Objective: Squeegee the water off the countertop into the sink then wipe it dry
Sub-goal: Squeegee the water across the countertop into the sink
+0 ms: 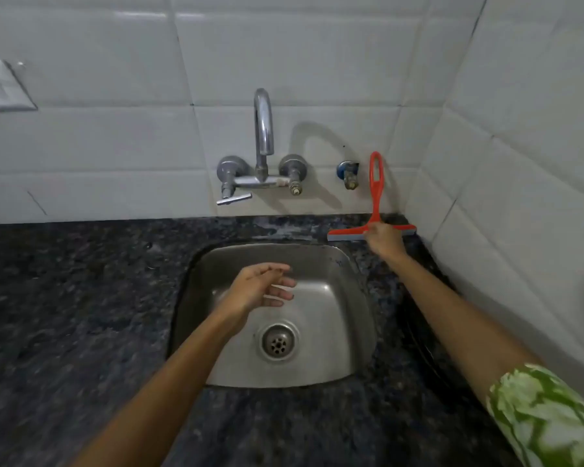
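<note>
An orange squeegee (375, 187) stands upright against the tiled back wall, its grey blade resting on the dark speckled countertop (81, 298) behind the sink's right corner. My right hand (383, 241) reaches to the base of its handle, fingers touching where handle meets blade. Whether the fingers close around it is hidden. My left hand (262, 288) hovers over the steel sink (348, 298), fingers apart and holding nothing. No cloth is in view.
A chrome wall tap (263, 143) with two valves hangs above the sink, and a small blue valve (348, 173) sits beside the squeegee. The tiled side wall (520, 197) closes off the counter on the right. A switch plate (0, 85) sits at far left.
</note>
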